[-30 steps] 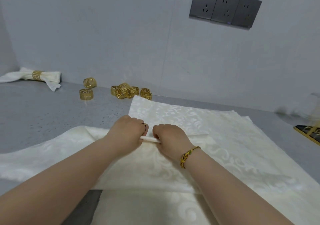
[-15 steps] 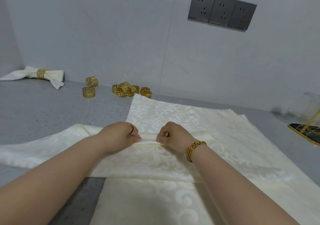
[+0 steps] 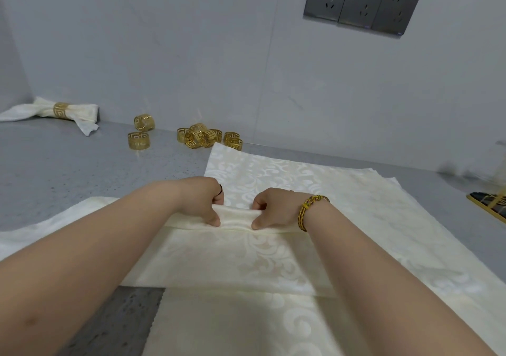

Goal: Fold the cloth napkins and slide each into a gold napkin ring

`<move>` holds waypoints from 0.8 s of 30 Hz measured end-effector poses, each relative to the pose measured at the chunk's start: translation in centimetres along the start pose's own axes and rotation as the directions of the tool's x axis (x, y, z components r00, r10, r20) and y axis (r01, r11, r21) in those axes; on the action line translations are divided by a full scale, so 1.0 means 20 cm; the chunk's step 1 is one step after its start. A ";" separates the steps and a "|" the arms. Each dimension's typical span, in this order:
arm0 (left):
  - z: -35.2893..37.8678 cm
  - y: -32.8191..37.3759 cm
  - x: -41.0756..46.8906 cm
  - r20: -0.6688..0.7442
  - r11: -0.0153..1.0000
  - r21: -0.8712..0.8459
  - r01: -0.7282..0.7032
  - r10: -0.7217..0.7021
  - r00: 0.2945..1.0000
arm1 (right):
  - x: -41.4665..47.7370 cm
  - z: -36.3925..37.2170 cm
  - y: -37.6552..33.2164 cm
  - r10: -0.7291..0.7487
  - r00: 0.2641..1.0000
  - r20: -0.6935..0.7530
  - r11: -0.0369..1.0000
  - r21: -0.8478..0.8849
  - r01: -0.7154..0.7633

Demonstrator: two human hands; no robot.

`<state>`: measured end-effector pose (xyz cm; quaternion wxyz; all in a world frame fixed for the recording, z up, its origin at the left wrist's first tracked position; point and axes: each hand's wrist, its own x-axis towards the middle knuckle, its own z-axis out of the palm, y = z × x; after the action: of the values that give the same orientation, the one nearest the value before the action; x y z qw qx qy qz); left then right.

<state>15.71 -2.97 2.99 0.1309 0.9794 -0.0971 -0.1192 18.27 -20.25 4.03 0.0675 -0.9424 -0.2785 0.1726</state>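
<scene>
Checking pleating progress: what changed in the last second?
The left hand and right hand drew slightly apart along the cream damask cloth napkin, still pinching its fold, which now stands as a thicker pleat. The loose gold napkin rings and the ringed napkin stayed put.

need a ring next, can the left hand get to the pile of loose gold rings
Probably yes: only bare counter lies between the left hand and the pile of rings. But it pinches the napkin fold, so it must let go first.
</scene>
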 end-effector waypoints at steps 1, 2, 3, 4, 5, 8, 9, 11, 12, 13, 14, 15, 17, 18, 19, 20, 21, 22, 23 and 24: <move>0.00 0.01 -0.01 -0.013 1.000 0.015 -0.004 0.005 1.000 | 0.00 0.00 0.00 -0.009 1.000 0.012 1.000 0.011 0.009; 0.00 0.01 -0.01 -0.025 1.000 0.029 -0.004 0.004 1.000 | 0.00 0.00 0.00 -0.019 1.000 0.012 1.000 0.015 0.019; 0.00 0.02 -0.02 -0.043 0.999 0.045 0.001 0.001 0.999 | 0.00 0.01 0.00 -0.025 1.000 0.001 1.000 0.020 0.025; 0.01 0.03 -0.04 -0.071 0.997 0.073 0.003 0.002 0.997 | 0.00 0.02 0.00 -0.031 0.999 -0.020 0.999 0.028 0.032; 0.02 0.03 -0.05 -0.107 0.994 0.110 0.005 0.007 0.994 | 0.00 0.03 0.00 -0.038 0.998 -0.045 0.998 0.038 0.040; 0.07 0.05 -0.11 -0.279 0.958 0.285 -0.028 0.111 0.954 | -0.04 0.07 0.00 -0.074 0.987 -0.141 0.996 0.033 0.079; 0.09 0.04 -0.12 -0.339 0.947 0.321 -0.023 0.138 0.930 | -0.06 0.08 -0.01 -0.092 0.979 -0.181 0.995 0.004 0.095; 0.14 0.06 -0.18 -0.399 0.937 0.349 -0.023 0.171 0.901 | -0.11 0.13 -0.03 -0.146 0.952 -0.270 0.988 -0.089 0.127; 0.17 0.04 -0.20 -0.402 0.910 0.413 -0.044 0.225 0.888 | -0.13 0.15 -0.04 -0.176 0.935 -0.307 0.981 -0.139 0.138; 0.19 0.04 -0.22 -0.406 0.885 0.462 -0.058 0.269 0.873 | -0.15 0.18 -0.05 -0.204 0.920 -0.334 0.972 -0.178 0.151; 0.19 0.06 -0.26 -0.400 0.890 0.445 -0.095 0.292 0.869 | -0.17 0.20 -0.05 -0.229 0.910 -0.346 0.965 -0.201 0.167; 0.19 0.07 -0.30 -0.421 0.890 0.445 -0.099 0.305 0.854 | -0.19 0.21 -0.05 -0.243 0.909 -0.340 0.962 -0.207 0.180; 0.21 0.06 -0.32 -0.425 0.942 0.324 -0.083 0.223 0.877 | -0.22 0.23 -0.04 -0.246 0.925 -0.290 0.963 -0.181 0.200; 0.22 0.05 -0.33 -0.372 0.968 0.237 -0.088 0.174 0.912 | -0.24 0.23 -0.04 -0.238 0.936 -0.259 0.967 -0.148 0.205; 0.22 0.04 -0.34 -0.347 0.988 0.114 -0.100 0.134 0.928 | -0.25 0.22 -0.03 -0.225 0.944 -0.242 0.974 -0.088 0.210; 0.22 0.02 -0.33 -0.321 0.994 0.042 -0.103 0.111 0.941 | -0.27 0.21 -0.02 -0.210 0.950 -0.233 0.977 -0.006 0.215; 0.22 0.02 -0.34 -0.311 0.993 -0.025 -0.118 0.104 0.945 | -0.28 0.20 -0.02 -0.191 0.955 -0.227 0.973 0.083 0.214; 0.21 0.01 -0.33 -0.277 0.991 -0.084 -0.102 0.075 0.958 | -0.29 0.19 -0.01 -0.167 0.961 -0.219 0.967 0.154 0.203; 0.20 0.01 -0.32 -0.248 0.988 -0.138 -0.075 0.039 0.968 | -0.29 0.18 -0.01 -0.143 0.967 -0.212 0.961 0.204 0.186; 0.20 0.00 -0.31 -0.230 0.984 -0.168 -0.063 0.023 0.973 | -0.28 0.18 0.00 -0.123 0.970 -0.207 0.954 0.245 0.174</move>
<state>8.82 -2.57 0.63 0.2290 0.9690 -0.0919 -0.0119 12.58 -23.12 2.38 0.2300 -0.9137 -0.3159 0.1116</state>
